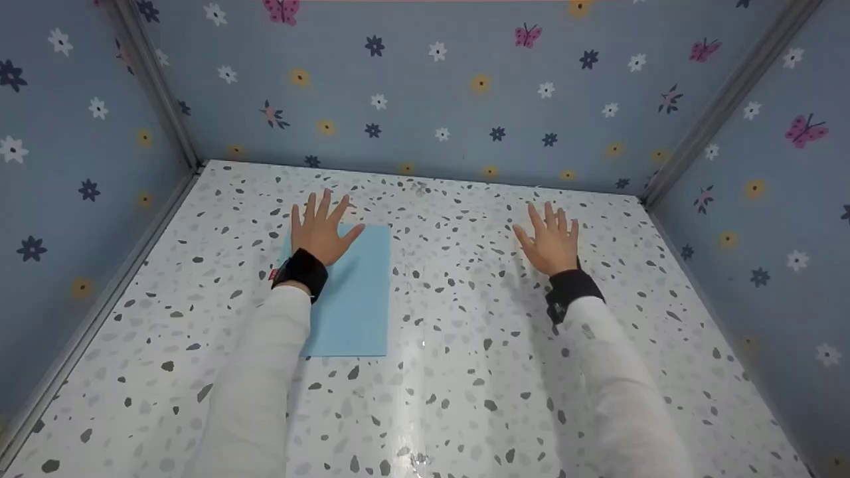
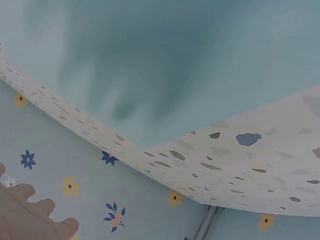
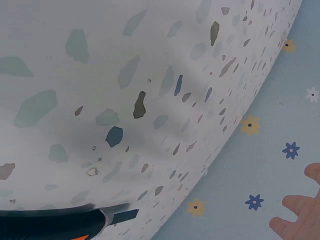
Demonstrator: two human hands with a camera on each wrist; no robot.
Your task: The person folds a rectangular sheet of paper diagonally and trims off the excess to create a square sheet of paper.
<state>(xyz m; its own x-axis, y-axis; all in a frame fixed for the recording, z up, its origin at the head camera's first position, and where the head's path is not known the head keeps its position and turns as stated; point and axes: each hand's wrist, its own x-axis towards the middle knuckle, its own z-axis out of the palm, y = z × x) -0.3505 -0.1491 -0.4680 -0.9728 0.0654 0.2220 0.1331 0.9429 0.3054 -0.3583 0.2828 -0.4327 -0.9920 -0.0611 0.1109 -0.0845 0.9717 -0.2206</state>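
A flat light-blue rectangular sheet [image 1: 355,302] lies on the left half of a speckled white table. Over its upper part I hold my left hand [image 1: 319,234] with fingers spread, gripping nothing. The left wrist view shows that hand's shadow on the blue sheet [image 2: 260,55], and the hand [image 2: 32,217] at the lower left corner. Off to the right, my right hand [image 1: 550,244] is spread above bare table, with nothing in it. Its fingers [image 3: 300,212] show at the lower right of the right wrist view.
The speckled table [image 1: 458,372] is walled by blue flower-print panels [image 1: 425,86] at the back and both sides, with grey metal strips [image 1: 737,86] at the corners. A dark item with an orange patch [image 3: 55,225], kind unclear, edges into the right wrist view.
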